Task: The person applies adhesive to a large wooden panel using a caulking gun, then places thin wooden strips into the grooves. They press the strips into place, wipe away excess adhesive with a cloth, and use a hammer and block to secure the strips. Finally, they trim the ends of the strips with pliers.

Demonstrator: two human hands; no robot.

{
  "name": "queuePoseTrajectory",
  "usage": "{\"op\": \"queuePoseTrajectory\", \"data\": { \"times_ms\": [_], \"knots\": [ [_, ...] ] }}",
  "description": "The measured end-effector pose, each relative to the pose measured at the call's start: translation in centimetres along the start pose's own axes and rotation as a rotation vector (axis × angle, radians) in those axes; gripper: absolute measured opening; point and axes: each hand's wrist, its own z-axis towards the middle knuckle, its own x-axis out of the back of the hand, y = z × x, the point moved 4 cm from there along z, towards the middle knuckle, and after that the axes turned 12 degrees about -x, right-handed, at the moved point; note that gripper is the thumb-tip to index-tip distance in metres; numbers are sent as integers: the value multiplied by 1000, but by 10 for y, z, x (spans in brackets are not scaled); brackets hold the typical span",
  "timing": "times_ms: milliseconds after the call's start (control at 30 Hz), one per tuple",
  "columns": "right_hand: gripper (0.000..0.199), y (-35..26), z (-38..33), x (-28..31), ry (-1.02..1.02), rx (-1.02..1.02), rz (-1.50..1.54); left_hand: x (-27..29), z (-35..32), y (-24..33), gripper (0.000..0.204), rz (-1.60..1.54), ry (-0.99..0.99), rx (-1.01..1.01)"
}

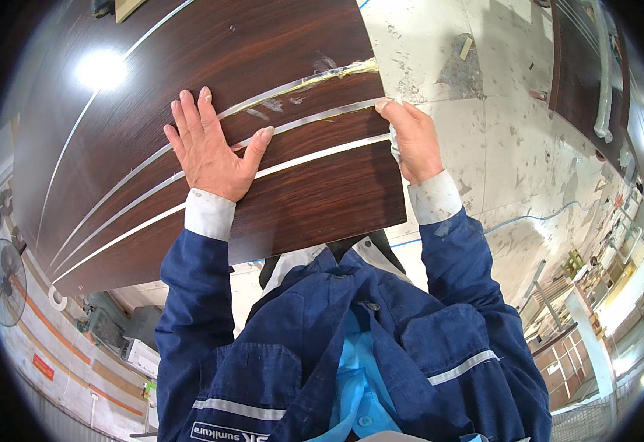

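A large dark brown wood-grain panel [315, 191] lies before me, with several thin light strips running along it. My left hand [215, 151] rests flat on the panel, fingers spread, across the strips. At the panel's right edge my right hand [415, 140] is closed, its thumb at the end of the middle strip [329, 113]. A crumpled whitish, rag-like piece [395, 147] shows under its fingers; most of it is hidden. The strip farther away [292, 86] has yellowish smears along it, heaviest near the right edge, and pale smudges beside it.
Stained pale flooring [513, 140] stretches to the right, crossed by a blue hose or cable [532, 217]. Another dark panel [587, 66] stands at the far right. A fan [5, 282] is at the left rim. Racks and loose pieces [558, 295] lie at the lower right.
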Motion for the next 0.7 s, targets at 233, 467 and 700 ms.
{"op": "queuePoseTrajectory", "data": {
  "times_ms": [233,467,700],
  "knots": [
    [33,2,2,0,-10,23,-35,3,3,1,118,-14,19,-13],
    [35,-5,-4,-3,-49,44,-148,17,24,27,136,-98,-83,146],
    [37,-8,-6,-10,-24,24,-195,17,38,38,143,-41,-144,190]
  ]
}}
